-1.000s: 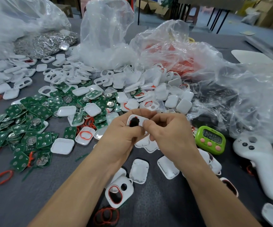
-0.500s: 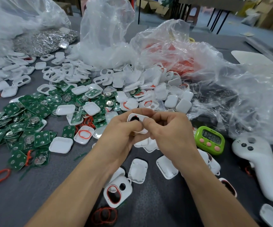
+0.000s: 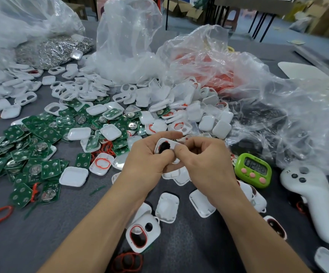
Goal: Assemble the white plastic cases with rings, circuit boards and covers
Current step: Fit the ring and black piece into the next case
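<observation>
while both hands met low over the desk [image 3: 41,243], the left grip [image 3: 145,156] was curled round a white case [image 3: 166,144], its dark larger opening showing above the thumb. the right grip [image 3: 205,160] pinched the near end of the same case. a fleck of red showed by the right fingertips; whether a ring was seated in the case could not be told.

judged stage: ring fitting, first step for this piece. board and cover remained to go in.

done so far, as seen: a ringed case [image 3: 143,231] lay between the forearms, red ring in its opening. a second ringed case [image 3: 276,229] lay by the right forearm. no piece could be made out as closed with board and cover.

left to do, judged large: a heap of circuit boards [image 3: 31,154] at left, loose covers [image 3: 73,176] among them, a stray red ring [image 3: 0,214], and many bare cases [image 3: 69,93] farther back.

also present: green timer [image 3: 253,170], white controller [image 3: 313,200], plastic bags [image 3: 258,99] behind.
</observation>
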Available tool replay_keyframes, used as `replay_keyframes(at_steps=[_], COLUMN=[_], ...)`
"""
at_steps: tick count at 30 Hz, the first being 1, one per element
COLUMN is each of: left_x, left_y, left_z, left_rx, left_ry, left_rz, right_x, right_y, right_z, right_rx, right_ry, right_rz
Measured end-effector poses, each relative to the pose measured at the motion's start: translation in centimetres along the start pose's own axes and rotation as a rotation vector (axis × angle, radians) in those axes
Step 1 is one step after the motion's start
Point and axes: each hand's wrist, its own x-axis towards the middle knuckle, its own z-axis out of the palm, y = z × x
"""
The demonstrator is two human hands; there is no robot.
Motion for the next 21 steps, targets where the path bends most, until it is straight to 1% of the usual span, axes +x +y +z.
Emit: replay_keyframes(at_steps=[2, 7, 9, 11, 14, 17, 21], left_x=[0.1, -0.1, -0.1, -0.2, -0.5, -0.5, -0.4], left_y=[0.0, -0.2, 0.0, 0.4, 0.7, 0.7, 0.8], left_z=[-0.1, 0.0, -0.3, -0.9, -1.2, -1.1, -1.0], left_rx=[-0.021, -0.015, -0.091, -0.208, -0.294, -0.323, -0.35], left_ry=[-0.005, 0.001, -0.027, -0.103, -0.208, -0.199, -0.217], left_rz=[-0.005, -0.011, -0.031, -0.06, -0.02, -0.005, 0.002], right_x=[0.2, 0.3, 0.4, 0.6, 0.7, 0.6, 0.5], right_y=[0.2, 0.5, 0.3, 0.0, -0.5, -0.9, -1.2], right_z=[-0.2, -0.2, -0.2, -0.5, -1.0, -1.4, -1.5], right_rx=[0.011, -0.048, 0.052, 0.246, 0.485, 0.58, 0.616], right_ry=[-0.022, -0.029, -0.061, -0.106, -0.162, -0.191, -0.21], right_rz=[-0.012, -0.005, 0.058, 0.167, 0.294, 0.337, 0.349])
